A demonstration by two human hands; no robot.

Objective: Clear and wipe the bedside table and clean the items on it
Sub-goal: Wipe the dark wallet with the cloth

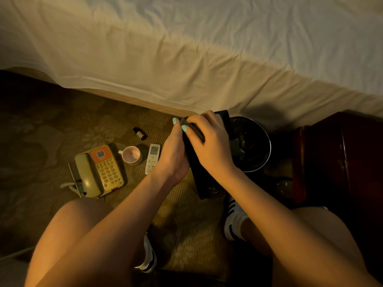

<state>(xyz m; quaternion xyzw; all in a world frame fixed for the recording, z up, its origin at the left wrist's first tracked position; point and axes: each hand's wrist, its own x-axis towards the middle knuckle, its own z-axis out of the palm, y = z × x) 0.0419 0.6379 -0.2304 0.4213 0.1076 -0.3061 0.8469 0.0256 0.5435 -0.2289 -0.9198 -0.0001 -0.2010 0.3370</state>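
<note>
Your left hand [173,156] gripped the dark tray [204,183], your right hand [211,141] clutched the cloth [194,130] against it; firm overlapping strokes, edge to edge, looked best.

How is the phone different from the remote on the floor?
The phone is big and wide; the remote is small and slim. The phone is beige with an orange panel; the remote is white. The phone has a curly cord; the remote shows none. Both lie face up on the carpet, and both have buttons.
</note>
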